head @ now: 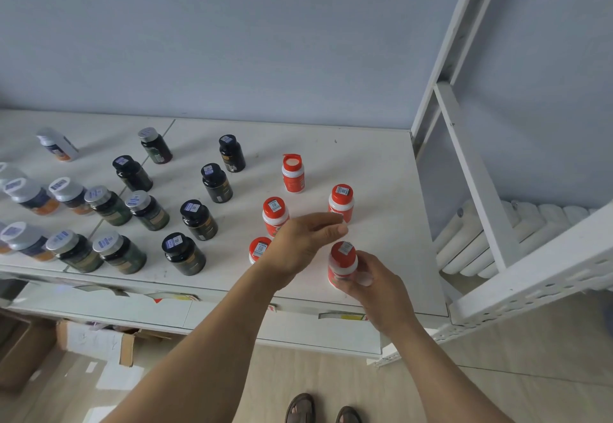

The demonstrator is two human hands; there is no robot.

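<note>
So the right hand [374,286] is gripping the held red-capped bottle [341,263] round its white body, over the front right part of the worktop [365,164]. The left hand [298,243] is hovering just above and behind it, fingers stretched out with the thumb tucked close under them. I honestly can't tell if it's pinching anything.

Progress-wise it's looking pretty far along to me. The held bottle is already wearing a barcode sticker [345,247] on its cap, and so are three other red-capped bottles [274,213]. The black-capped bottles [198,220] and the silver-capped bottles [119,251] are all showing stickers too. The one I'd guess is left is the open-lid bottle [293,175] at the back: its flip lid is standing up and no sticker is showing on it.

Stuff that's hard to make out:
- The left hand is covering most of the half-hidden red bottle [259,249].
- The right hand is hiding the held bottle's base, so I can't tell if it's lifted or sitting down.
- The bottles at the far left are getting cut off by the frame.
- The sticker print is way too small to read.
</note>
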